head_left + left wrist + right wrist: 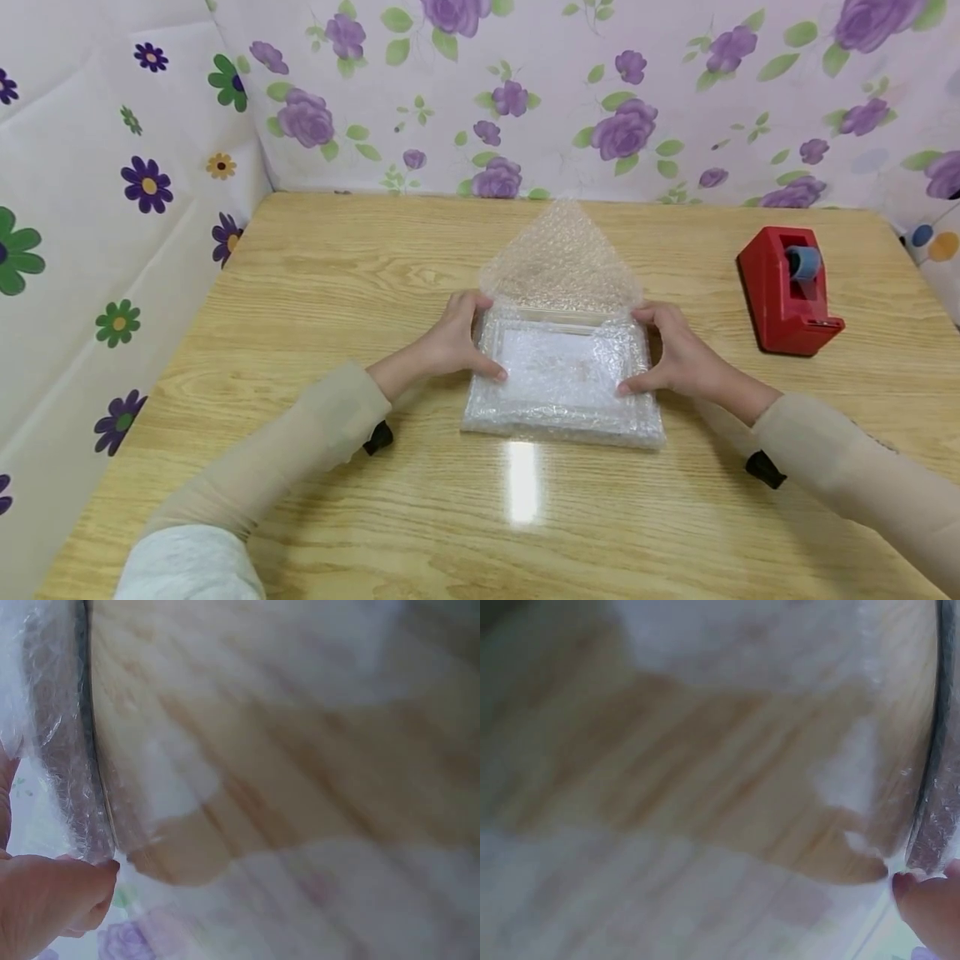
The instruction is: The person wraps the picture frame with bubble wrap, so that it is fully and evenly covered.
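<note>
A picture frame [558, 371] in clear bubble wrap lies on the table, a pale sheet showing within it. At its far side, a pointed flap of bubble wrap [562, 258] is spread out flat. My left hand [459, 337] grips the frame's left side, thumb on the top face and fingers at the far left corner. On the opposite side my right hand [672, 354] holds it the same way. In the left wrist view, the fingertips [105, 881] touch the wrapped edge; the right wrist view shows a fingertip [904, 885] at the other edge.
A red tape dispenser [791, 292] with a blue roll stands to the right on the wooden table [337, 250]. Flower-patterned cloth [622, 92] rises behind the table and along its left side.
</note>
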`<state>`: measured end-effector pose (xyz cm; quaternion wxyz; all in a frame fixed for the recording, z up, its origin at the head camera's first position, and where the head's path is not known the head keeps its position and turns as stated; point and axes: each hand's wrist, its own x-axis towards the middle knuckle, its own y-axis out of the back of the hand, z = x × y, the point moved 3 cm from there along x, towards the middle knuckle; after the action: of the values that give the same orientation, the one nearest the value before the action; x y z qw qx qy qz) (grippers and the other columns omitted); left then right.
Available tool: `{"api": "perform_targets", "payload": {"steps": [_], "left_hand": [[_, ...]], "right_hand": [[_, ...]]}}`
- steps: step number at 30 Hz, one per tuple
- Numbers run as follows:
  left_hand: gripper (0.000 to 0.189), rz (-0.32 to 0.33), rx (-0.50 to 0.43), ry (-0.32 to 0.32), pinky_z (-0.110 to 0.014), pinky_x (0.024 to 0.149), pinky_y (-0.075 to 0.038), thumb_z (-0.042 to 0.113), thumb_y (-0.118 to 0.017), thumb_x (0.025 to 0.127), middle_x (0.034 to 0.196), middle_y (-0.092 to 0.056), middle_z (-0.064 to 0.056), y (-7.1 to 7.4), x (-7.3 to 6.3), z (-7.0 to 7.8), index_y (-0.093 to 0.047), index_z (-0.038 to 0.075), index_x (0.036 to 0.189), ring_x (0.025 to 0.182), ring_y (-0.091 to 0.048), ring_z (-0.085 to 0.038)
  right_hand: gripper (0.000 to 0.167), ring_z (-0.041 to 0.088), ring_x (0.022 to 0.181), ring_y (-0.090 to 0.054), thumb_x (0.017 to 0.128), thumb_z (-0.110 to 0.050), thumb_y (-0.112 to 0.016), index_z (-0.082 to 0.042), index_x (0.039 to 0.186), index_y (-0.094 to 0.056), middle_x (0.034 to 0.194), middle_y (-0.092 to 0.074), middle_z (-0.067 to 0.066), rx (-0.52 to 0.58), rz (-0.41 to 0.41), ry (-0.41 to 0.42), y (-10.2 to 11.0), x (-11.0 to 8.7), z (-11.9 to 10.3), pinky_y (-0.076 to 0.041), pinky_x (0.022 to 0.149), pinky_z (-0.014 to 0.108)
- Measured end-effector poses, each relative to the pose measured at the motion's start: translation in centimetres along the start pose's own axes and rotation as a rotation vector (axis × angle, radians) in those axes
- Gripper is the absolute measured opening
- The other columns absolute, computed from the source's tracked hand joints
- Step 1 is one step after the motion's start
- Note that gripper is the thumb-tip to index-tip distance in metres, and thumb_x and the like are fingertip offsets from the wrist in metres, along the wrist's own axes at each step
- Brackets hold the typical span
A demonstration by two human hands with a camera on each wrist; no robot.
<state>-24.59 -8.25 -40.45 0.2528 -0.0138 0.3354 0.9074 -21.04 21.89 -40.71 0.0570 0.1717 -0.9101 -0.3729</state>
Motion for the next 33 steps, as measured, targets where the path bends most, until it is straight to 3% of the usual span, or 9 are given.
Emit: {"api": "perform_targets", "payload": {"steps": [7,10,14,19,21,25,29,31,33], "left_hand": [[0.101,0.004,0.020,-0.013,-0.038,0.110,-0.033,0.022,-0.093,0.056,0.137,-0.029,-0.018,0.1,0.3,0.2,-0.033,-0.001,0.134,0.123,-0.035,-0.027],[0.100,0.010,0.006,-0.024,-0.037,0.111,-0.032,0.020,-0.093,0.055,0.136,-0.032,-0.017,0.1,0.2,0.3,-0.034,-0.002,0.133,0.123,-0.035,-0.027],[0.103,0.018,-0.001,-0.016,-0.037,0.116,-0.026,0.017,-0.092,0.057,0.140,-0.032,-0.019,-0.1,-0.1,0.4,-0.031,-0.003,0.137,0.130,-0.032,-0.028],[0.108,0.076,0.041,0.054,-0.044,0.116,-0.023,0.016,-0.091,0.058,0.148,-0.022,-0.021,-0.4,-1.1,1.2,-0.028,0.005,0.145,0.137,-0.022,-0.033],[0.106,0.118,0.100,0.044,-0.048,0.115,-0.023,0.015,-0.091,0.056,0.149,-0.023,-0.019,-0.7,-1.6,1.9,-0.033,0.012,0.145,0.137,-0.021,-0.033],[0.072,0.144,0.304,-0.145,-0.047,0.103,-0.035,0.003,-0.084,0.062,0.133,-0.044,-0.012,-1.6,-2.5,3.8,-0.058,0.019,0.127,0.122,-0.038,-0.030],[0.046,0.062,0.463,-0.393,-0.036,0.089,-0.046,-0.015,-0.065,0.071,0.108,-0.061,-0.006,-3.1,-3.6,5.2,-0.072,0.014,0.105,0.100,-0.054,-0.024],[0.042,0.007,0.502,-0.436,-0.030,0.083,-0.050,-0.015,-0.064,0.072,0.103,-0.064,-0.004,-3.7,-4.0,5.6,-0.073,0.012,0.104,0.095,-0.057,-0.021],[0.039,-0.036,0.543,-0.418,-0.026,0.072,-0.052,-0.010,-0.067,0.075,0.105,-0.064,-0.003,-4.3,-4.4,5.7,-0.073,0.012,0.107,0.095,-0.058,-0.019]], "right_hand": [[0.099,0.049,0.134,-0.022,0.055,-0.021,-0.093,0.016,0.127,-0.036,0.148,-0.013,0.035,0.020,-0.018,-0.021,0.2,0.2,0.0,-0.022,0.109,0.062],[0.100,0.050,0.135,-0.020,0.055,-0.018,-0.093,0.018,0.128,-0.034,0.147,-0.018,0.036,0.031,-0.015,-0.023,0.2,0.1,-0.1,-0.019,0.110,0.062],[0.105,0.046,0.129,-0.030,0.053,-0.013,-0.094,0.017,0.130,-0.029,0.137,-0.031,0.034,0.058,0.015,0.002,-0.1,0.0,0.0,-0.024,0.109,0.060],[0.125,0.041,0.123,-0.034,0.052,-0.009,-0.094,0.007,0.144,-0.011,0.129,-0.034,0.030,0.122,0.038,0.043,-0.3,0.2,0.1,-0.028,0.107,0.062],[0.135,0.040,0.124,-0.033,0.052,-0.010,-0.094,0.003,0.148,0.000,0.130,-0.033,0.030,0.128,0.032,0.041,-0.2,0.3,0.1,-0.028,0.106,0.063],[0.141,0.041,0.126,-0.032,0.055,-0.022,-0.094,0.000,0.150,0.008,0.133,-0.031,0.029,0.052,-0.007,0.007,0.1,0.2,0.1,-0.028,0.106,0.063],[0.135,0.042,0.124,-0.033,0.055,-0.030,-0.093,-0.001,0.152,-0.002,0.137,-0.027,0.029,-0.024,-0.027,0.001,0.2,0.2,0.1,-0.030,0.103,0.062],[0.131,0.041,0.124,-0.033,0.055,-0.030,-0.093,-0.002,0.151,-0.010,0.139,-0.026,0.029,-0.027,-0.025,0.007,0.1,0.2,0.2,-0.031,0.102,0.062],[0.125,0.040,0.124,-0.033,0.054,-0.030,-0.093,-0.003,0.150,-0.017,0.140,-0.025,0.028,-0.025,-0.023,0.012,0.0,0.2,0.3,-0.031,0.102,0.063]]}}
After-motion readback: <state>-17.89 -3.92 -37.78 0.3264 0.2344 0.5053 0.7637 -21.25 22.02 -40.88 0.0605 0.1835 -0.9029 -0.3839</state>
